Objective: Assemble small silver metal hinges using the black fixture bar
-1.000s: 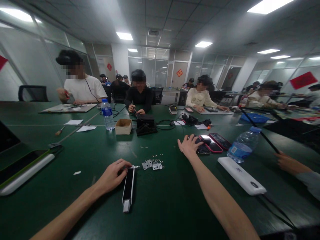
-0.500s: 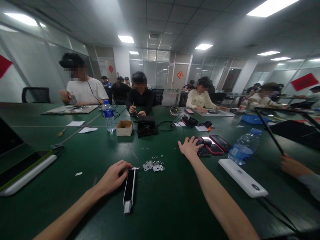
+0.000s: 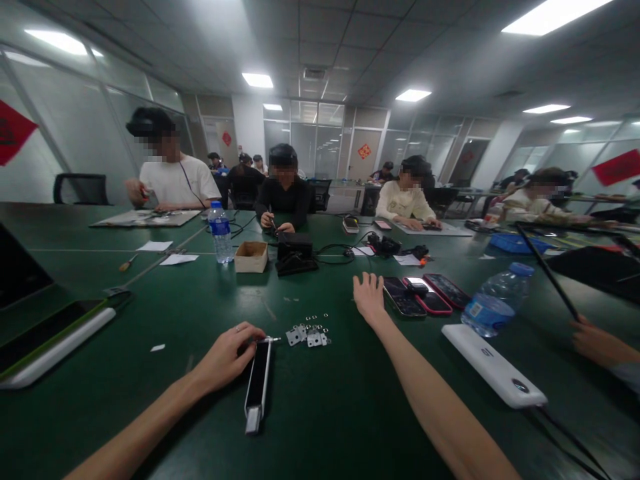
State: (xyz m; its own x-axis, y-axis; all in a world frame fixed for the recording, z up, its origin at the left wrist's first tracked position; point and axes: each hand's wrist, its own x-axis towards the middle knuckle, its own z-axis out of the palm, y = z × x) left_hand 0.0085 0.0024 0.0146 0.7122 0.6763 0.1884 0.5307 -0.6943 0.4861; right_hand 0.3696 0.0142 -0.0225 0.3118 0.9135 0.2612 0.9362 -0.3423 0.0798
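Note:
My left hand (image 3: 231,354) is closed around the far end of a narrow black bar with white edges (image 3: 259,381). A silver block sticks out at the bar's near end, and a thin metal pin at its far end. Just right of it lie small flat metal plates (image 3: 314,338) with holes, and several tiny rings (image 3: 315,317) lie behind them. My right hand (image 3: 369,297) rests palm down on the green table (image 3: 345,407), fingers spread, holding nothing. Beside its fingertips is a dark phone (image 3: 404,297), with a red-edged phone (image 3: 434,298) further right.
A water bottle (image 3: 499,300) and a white power bank (image 3: 493,365) with a cable stand to the right. Ahead are another bottle (image 3: 221,233), a small cardboard box (image 3: 251,258) and a black device (image 3: 294,253). Co-workers sit across the table; another person's hand (image 3: 597,341) is at the right.
My right hand has come off the dark phone and shifted left onto the table. My left hand stays on the bar. The view has turned slightly.

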